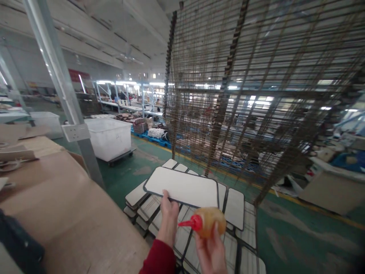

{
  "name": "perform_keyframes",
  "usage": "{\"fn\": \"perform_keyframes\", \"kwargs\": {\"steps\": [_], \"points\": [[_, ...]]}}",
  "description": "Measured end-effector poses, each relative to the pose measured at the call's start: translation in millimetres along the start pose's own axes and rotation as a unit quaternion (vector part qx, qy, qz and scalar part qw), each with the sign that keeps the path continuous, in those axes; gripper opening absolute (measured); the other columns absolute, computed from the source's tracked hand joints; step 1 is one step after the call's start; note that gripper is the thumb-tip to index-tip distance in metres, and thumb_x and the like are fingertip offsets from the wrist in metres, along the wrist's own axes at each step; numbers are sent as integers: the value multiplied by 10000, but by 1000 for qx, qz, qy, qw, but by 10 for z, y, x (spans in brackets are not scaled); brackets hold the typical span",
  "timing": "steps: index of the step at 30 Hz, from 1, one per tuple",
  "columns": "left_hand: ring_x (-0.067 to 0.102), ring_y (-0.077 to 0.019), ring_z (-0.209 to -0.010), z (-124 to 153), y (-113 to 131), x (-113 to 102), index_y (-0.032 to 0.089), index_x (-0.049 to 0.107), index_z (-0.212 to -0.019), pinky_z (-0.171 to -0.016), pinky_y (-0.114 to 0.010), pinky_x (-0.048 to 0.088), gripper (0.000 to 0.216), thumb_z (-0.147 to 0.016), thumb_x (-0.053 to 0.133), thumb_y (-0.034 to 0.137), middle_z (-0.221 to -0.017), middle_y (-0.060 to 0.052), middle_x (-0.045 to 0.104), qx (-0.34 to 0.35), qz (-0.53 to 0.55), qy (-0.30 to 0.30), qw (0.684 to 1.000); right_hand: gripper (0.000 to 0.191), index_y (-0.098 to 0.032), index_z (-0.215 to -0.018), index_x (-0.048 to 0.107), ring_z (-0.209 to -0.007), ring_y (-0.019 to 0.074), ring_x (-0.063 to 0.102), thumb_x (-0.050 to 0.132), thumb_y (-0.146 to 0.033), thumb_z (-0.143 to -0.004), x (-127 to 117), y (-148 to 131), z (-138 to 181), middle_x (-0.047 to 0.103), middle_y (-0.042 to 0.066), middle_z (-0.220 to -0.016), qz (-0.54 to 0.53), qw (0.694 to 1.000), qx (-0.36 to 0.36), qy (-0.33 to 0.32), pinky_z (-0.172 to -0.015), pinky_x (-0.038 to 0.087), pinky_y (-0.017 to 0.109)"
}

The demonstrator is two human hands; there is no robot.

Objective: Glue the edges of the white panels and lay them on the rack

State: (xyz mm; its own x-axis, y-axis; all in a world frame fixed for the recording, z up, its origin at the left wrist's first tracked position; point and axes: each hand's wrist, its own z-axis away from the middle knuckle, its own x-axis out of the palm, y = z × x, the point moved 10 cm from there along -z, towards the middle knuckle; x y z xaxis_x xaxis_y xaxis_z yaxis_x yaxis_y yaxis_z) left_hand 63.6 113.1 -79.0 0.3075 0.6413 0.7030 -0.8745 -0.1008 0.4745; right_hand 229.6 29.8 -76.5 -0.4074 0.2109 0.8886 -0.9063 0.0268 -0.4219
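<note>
My left hand [169, 213] grips the near edge of a white rounded panel with dark edging [182, 186], its thumb on top. The panel is tilted above layers of similar panels [235, 207] laid out on a wire rack. In my right hand [211, 247] is a squeeze bottle [212, 222] of amber liquid with a red nozzle. The bottle lies sideways, its nozzle pointing left, in front of the panel's near right corner. My left fingers under the panel are hidden.
A brown worktable [85, 213] runs along the left, beside a metal post [61, 68] with a socket box. Tall wire rack shelves [256, 87] rise at the right. A white bin [111, 139] stands on a dolly on the green floor.
</note>
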Motion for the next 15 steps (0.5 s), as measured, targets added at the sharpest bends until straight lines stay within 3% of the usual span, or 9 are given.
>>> {"fn": "perform_keyframes", "kwargs": {"steps": [4,7,9,11,13,15], "points": [[676,-198,-737,231,-363,3,76,641,-1082,-754,-323,540,309,-909,412,194,-822,-122,708,-91,59,-75,991,438,-179,-861,725,-861,177,685,904,-392,-523,185,-21,-131,713,64,-960,-45,999,1,9,-746,564,230],[669,-194,-765,370,-504,-1,124,692,-939,-806,-343,516,284,-877,417,163,-768,-96,699,-158,109,-157,969,416,-185,-876,724,-867,176,681,895,-378,-549,131,-202,-208,714,54,-957,-59,998,-17,11,-760,561,236],[657,-202,-861,502,-598,-66,165,704,-873,-876,-368,487,236,-872,481,245,-833,-87,699,-187,92,-236,949,430,-185,-860,725,-867,185,679,906,-375,-520,74,-315,-244,716,51,-936,-60,998,-24,15,-766,559,246],[612,-242,-1026,662,-750,-246,209,706,-904,-916,-417,462,222,-811,614,389,-1017,-92,682,-222,-5,-305,926,447,-182,-828,725,-852,194,678,916,-393,-483,34,-409,-266,717,50,-905,-50,998,-24,17,-763,558,258],[557,-290,-1122,767,-878,-523,258,702,-976,-847,-441,484,370,-664,762,448,-1150,-108,636,-254,-189,-327,891,464,-173,-829,723,-852,197,673,914,-414,-482,12,-483,-267,716,61,-902,-27,999,-21,15,-771,552,268],[581,-283,-1055,745,-668,-541,268,705,-1014,-756,-375,497,482,-565,838,383,-1119,-119,640,-172,-337,-340,861,480,-157,-845,721,-859,198,669,913,-412,-486,-12,-507,-239,714,81,-920,-2,1000,-4,11,-780,545,276]]}}
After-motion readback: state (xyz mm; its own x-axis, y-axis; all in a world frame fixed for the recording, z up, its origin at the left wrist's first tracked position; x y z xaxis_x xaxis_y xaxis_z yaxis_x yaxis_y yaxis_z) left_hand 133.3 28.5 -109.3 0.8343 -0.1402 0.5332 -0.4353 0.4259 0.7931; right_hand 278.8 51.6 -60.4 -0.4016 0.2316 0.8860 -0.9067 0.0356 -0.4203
